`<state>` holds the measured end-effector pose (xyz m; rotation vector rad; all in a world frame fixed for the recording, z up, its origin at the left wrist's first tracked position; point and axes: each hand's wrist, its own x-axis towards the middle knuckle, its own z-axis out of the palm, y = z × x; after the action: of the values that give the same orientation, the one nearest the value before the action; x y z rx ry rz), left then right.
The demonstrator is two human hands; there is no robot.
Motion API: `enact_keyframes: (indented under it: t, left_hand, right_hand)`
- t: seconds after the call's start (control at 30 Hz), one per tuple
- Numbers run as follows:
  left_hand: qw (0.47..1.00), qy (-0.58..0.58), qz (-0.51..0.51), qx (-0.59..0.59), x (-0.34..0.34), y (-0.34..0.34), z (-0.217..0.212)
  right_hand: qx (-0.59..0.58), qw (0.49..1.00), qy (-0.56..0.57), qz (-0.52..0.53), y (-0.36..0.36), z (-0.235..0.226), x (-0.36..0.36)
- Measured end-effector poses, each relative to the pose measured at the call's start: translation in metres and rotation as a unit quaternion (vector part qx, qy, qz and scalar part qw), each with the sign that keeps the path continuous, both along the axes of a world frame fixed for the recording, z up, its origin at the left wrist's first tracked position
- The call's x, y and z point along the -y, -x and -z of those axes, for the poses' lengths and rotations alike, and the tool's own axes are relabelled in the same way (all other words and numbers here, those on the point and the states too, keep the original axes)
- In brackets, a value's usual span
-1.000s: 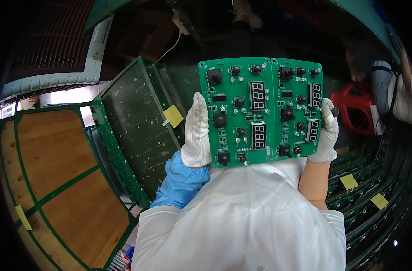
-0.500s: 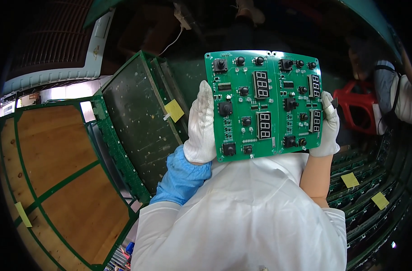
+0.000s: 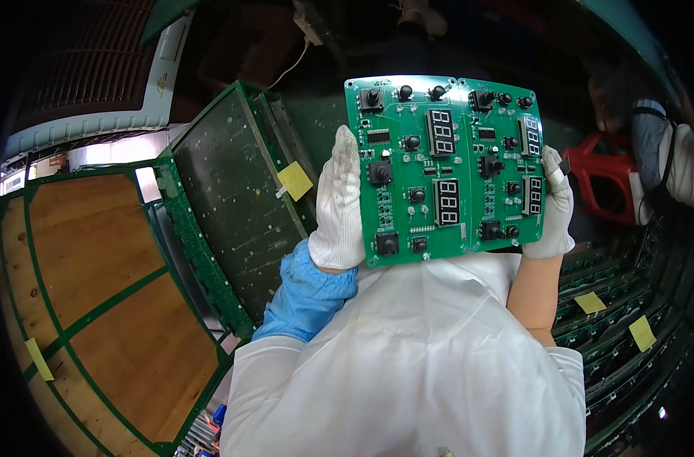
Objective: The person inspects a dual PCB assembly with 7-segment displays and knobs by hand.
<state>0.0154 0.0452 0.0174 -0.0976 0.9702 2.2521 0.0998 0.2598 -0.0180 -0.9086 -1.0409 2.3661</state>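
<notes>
Two white-gloved hands hold a green printed circuit board (image 3: 466,171) by its opposite edges, component side facing the head camera.
The left hand (image 3: 341,202) grasps the left edge, its fingers straight and together (its thumb is out of sight), while the right hand (image 3: 556,209) grips the right edge with bent fingers; a small dark piece (image 3: 565,164), too small to identify, juts out beside them. The board is raised in front of the person's white top (image 3: 408,365), a seam dividing it into two matching halves, each carrying black push buttons and two three-digit seven-segment displays (image 3: 440,133). A blue sleeve cover (image 3: 309,293) wraps the left forearm; a yellow sticky note (image 3: 294,180) is near the left hand, and a red plastic stool (image 3: 609,183) stands beyond the right.
</notes>
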Motion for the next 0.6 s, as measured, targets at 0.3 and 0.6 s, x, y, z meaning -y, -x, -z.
enact_keyframes:
  t: [0.3,0.6]
  left_hand:
    - [0.921,0.294,0.007,-0.255,0.004,-0.003,0.017]
    - [0.996,0.039,0.007,0.078,0.002,0.002,0.026]
  right_hand:
    - [0.016,1.000,0.017,-0.004,-0.001,0.009,-0.002]
    - [0.032,0.997,0.069,-0.030,0.004,0.020,-0.005]
